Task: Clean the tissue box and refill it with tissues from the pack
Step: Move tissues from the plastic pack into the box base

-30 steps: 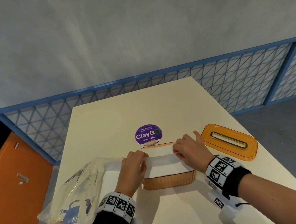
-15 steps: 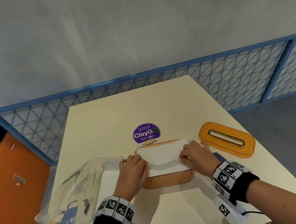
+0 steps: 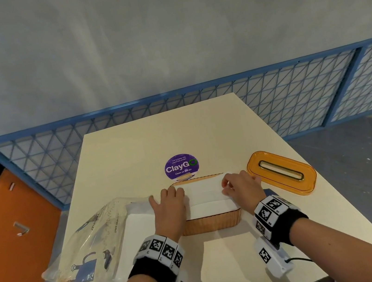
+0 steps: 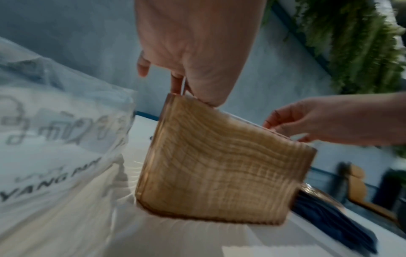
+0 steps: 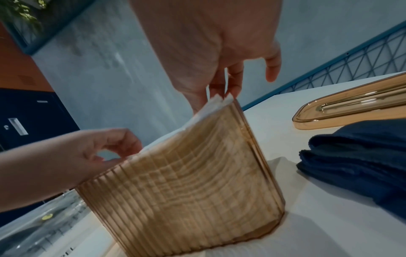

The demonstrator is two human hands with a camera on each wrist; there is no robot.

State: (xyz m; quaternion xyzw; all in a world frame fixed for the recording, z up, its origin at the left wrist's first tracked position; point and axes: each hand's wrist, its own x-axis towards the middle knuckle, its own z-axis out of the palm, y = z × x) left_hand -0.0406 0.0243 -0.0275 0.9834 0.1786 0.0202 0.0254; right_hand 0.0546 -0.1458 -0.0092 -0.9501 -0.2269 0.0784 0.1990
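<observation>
An amber ribbed tissue box (image 3: 213,223) stands open near the table's front, with a white tissue stack (image 3: 207,194) lying in it, its top at the rim. My left hand (image 3: 173,191) pinches the stack's left end and my right hand (image 3: 226,186) pinches its right end. In the right wrist view the right hand (image 5: 219,94) pinches the tissues (image 5: 216,104) at the corner of the box (image 5: 186,182). Blur softens the left hand (image 4: 178,83) at the box's (image 4: 219,165) other end in the left wrist view. The amber slotted lid (image 3: 282,172) lies to the right.
A clear plastic tissue pack (image 3: 94,243) with more white tissues lies left of the box. A folded dark blue cloth (image 5: 356,156) sits right of the box, before the lid. A purple round sticker (image 3: 181,167) is behind the box. A blue mesh railing (image 3: 295,99) borders the table's far side.
The tissue stack, held over the box a second ago, has gone down into it. Both hands have followed it down and stay at its two ends.
</observation>
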